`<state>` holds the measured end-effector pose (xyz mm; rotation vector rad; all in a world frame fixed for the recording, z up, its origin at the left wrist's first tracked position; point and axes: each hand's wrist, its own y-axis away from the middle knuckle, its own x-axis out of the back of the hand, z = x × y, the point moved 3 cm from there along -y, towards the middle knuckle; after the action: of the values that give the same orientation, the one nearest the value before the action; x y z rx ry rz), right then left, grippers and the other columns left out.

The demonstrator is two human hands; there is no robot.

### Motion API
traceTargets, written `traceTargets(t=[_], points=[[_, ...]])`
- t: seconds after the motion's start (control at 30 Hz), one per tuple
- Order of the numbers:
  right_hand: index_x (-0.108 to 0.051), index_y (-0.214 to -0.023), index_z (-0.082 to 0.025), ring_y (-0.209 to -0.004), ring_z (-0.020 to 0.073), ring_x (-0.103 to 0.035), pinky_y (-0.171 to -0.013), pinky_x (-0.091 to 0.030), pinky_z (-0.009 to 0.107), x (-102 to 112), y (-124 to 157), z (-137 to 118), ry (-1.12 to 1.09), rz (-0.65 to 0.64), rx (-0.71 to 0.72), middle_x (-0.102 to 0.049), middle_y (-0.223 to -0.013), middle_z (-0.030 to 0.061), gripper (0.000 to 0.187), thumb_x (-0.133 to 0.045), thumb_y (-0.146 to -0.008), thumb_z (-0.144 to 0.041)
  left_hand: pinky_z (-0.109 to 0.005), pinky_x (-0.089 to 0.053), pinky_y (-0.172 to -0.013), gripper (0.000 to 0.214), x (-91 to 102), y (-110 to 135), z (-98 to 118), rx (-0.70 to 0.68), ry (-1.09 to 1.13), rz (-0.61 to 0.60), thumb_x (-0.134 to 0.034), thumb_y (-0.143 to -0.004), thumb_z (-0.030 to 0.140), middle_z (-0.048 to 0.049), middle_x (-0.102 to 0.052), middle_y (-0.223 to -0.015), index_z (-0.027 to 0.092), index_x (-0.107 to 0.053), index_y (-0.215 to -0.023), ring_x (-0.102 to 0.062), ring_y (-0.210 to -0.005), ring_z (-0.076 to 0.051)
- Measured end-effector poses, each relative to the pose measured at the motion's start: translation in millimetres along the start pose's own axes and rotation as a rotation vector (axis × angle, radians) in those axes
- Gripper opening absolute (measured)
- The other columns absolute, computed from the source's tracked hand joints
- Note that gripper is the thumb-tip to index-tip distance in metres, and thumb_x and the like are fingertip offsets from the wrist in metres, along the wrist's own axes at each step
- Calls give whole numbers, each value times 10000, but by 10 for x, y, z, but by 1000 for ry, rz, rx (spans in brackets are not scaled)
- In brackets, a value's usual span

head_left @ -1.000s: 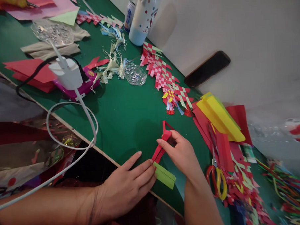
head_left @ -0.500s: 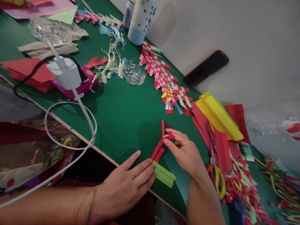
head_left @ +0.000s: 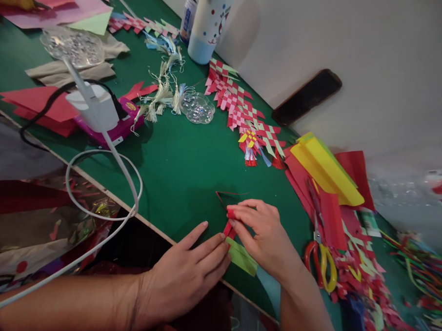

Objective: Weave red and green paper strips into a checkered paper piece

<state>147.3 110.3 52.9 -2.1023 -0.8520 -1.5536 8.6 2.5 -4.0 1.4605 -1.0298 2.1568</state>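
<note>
From my remote view, the red paper strip (head_left: 227, 228) is at the middle of the work, just off the near edge of the tabletop (head_left: 184, 172). Its lower stub leans up and to the right, and a thin loop of it (head_left: 222, 194) rises behind the fingers, pointing away from me toward the wall. The dim light and edge-on angle make that loop hard to read, so I can't be sure how it is folded.

My right hand (head_left: 261, 237) is curled closed, its fingers pressed together and pinching the strip from above, covering most of it. My left hand (head_left: 185, 274) lies flat with its fingers together and thumb spread, its fingertips touching the strip's lower end. Two green paper strips (head_left: 241, 256) lie just below the red strip, their long axis running down to the right, past the tabletop's edge.

To the right of the red strip are yellow paper sheets (head_left: 325, 168), and nearer me, scissors with red and yellow handles (head_left: 319, 266). Beyond it lies a woven red-and-green paper panel (head_left: 236, 106). Farther to the left, a white cable (head_left: 105, 190) loops over the tabletop's edge from a white charger (head_left: 94, 107).
</note>
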Motion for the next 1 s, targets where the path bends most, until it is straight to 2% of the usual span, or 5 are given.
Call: traceTargets(t=[0.2,0.37,0.5,0.7,1.0], points=[[-666,-943,-254,-1065,237,-612,-915,-473,445,31,95,23,-182,52,-29,-718,-1105,58,105,-566,-914,-270,-516,-248,-1154,398,-7,7,2,-10,3,-5,-397,-994,258,-85,-551,-1391,145,-516,-1356,-444,-1334,-254],[-664,-975,-260,-1004,204,-643,-886,-495,402,-13,165,19,-250,-4,-11,-731,-1019,31,108,-575,-919,-240,-519,-214,-1169,408,-20,14,5,-2,-6,-13,-343,-1007,234,-73,-545,-1399,142,-502,-1371,-426,-1345,-251],[-659,-986,-261,-1039,217,-635,-915,-489,426,23,169,25,-283,55,9,-719,-1062,49,102,-587,-916,-242,-522,-212,-1173,407,-24,20,7,-7,-4,-8,-368,-1000,247,-79,-539,-1406,150,-498,-1374,-435,-1340,-246],[-674,-951,-267,-877,188,-641,-790,-531,359,114,245,3,-302,76,46,-712,-904,24,103,-616,-893,-205,-528,-223,-1170,390,1,16,9,-3,-11,-13,-386,-999,243,-80,-536,-1407,161,-515,-1357,-443,-1336,-241],[-662,-977,-260,-844,176,-636,-763,-543,331,-15,556,-157,-358,16,35,-725,-907,16,152,-597,-896,-148,-564,-51,-1202,414,18,37,22,-12,-39,-48,-352,-1009,234,-56,-490,-1462,153,-478,-1395,-259,-1447,-244]])
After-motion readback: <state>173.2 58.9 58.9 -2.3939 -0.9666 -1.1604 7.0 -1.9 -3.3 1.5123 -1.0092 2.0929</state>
